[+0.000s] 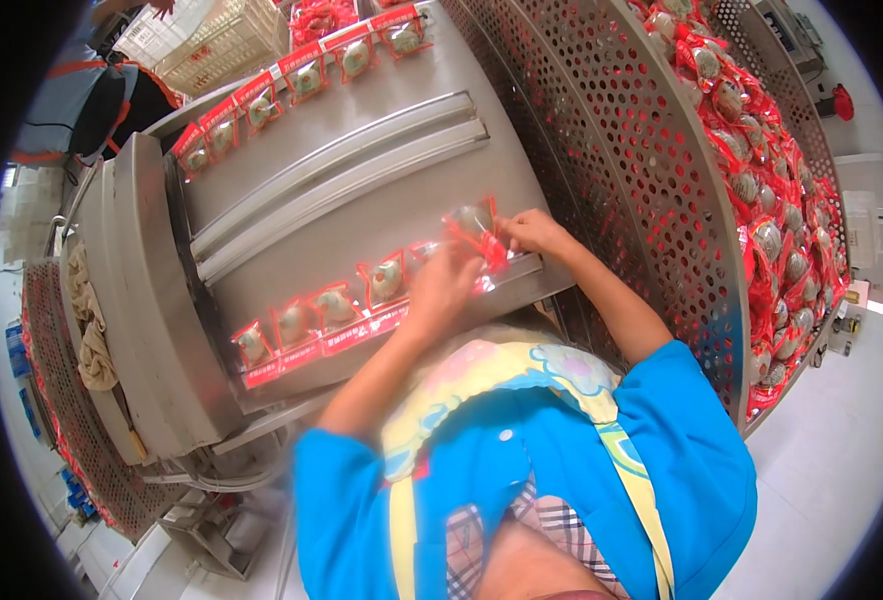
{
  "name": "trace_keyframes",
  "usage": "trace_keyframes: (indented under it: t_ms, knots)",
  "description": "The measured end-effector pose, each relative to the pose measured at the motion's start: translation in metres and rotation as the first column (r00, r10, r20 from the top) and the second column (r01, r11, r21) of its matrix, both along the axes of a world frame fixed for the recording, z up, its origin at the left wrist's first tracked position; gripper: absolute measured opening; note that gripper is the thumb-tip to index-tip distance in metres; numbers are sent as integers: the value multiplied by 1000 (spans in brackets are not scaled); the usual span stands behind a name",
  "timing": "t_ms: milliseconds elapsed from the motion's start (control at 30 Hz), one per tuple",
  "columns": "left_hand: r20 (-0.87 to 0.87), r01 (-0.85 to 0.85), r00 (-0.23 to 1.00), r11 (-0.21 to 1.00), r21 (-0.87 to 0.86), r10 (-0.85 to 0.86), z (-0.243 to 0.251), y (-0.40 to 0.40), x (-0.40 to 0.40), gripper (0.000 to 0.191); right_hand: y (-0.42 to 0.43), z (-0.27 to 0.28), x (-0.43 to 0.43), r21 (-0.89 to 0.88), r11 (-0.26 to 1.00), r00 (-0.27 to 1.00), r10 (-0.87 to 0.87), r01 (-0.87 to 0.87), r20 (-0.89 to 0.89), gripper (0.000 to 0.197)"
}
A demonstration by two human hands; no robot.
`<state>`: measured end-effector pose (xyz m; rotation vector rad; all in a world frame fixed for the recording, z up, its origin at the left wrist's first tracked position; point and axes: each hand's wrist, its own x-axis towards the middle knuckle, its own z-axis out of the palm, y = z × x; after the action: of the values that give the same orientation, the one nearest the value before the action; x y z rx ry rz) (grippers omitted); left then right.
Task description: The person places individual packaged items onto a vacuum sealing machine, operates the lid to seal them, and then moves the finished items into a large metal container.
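A row of eggs in red-and-clear plastic pouches lies along the near edge of a steel machine bed, the pouch ends over its near sealing bar. My right hand pinches the edge of a pouched egg at the row's right end. Blurred, my left hand is over the row just left of that pouch, partly covering another one; whether its fingers grip anything is unclear. A second row of pouched eggs lines the bed's far edge. Two metal bars cross the middle of the bed.
A perforated steel bin heaped with pouched eggs stands close on the right. The machine's raised steel cover is at the left. A plastic crate and a person's arm and clothing are at the far left.
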<state>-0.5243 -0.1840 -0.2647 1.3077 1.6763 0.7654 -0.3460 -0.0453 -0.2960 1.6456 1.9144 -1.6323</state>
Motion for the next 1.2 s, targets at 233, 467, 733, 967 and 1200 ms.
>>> trace_keyframes:
  t_ms: [233, 467, 733, 967, 1200]
  knots:
    - [646, -81, 634, 866, -493, 426, 9, 52, 16, 11, 16, 0, -6, -288, 958, 973, -65, -2, -222, 32]
    - [617, -96, 338, 678, -729, 711, -11, 72, 32, 14, 33, -26, 16, -653, 748, 845, -421, 119, -329, 29]
    - [690, 86, 532, 779, -621, 491, -28, 62, 7, 10, 29, -16, 20, -682, 730, 847, -338, -39, -410, 20]
    - [-490, 72, 869, 997, -17, -71, -44, 57, 12, 21, 33, -28, 25, 103, 993, 982, 77, -60, -173, 23]
    - [-542, 108, 837, 994, 25, -77, -11, 51, 14, 29, 26, -6, 18, 82, 995, 990, 73, -64, -120, 22]
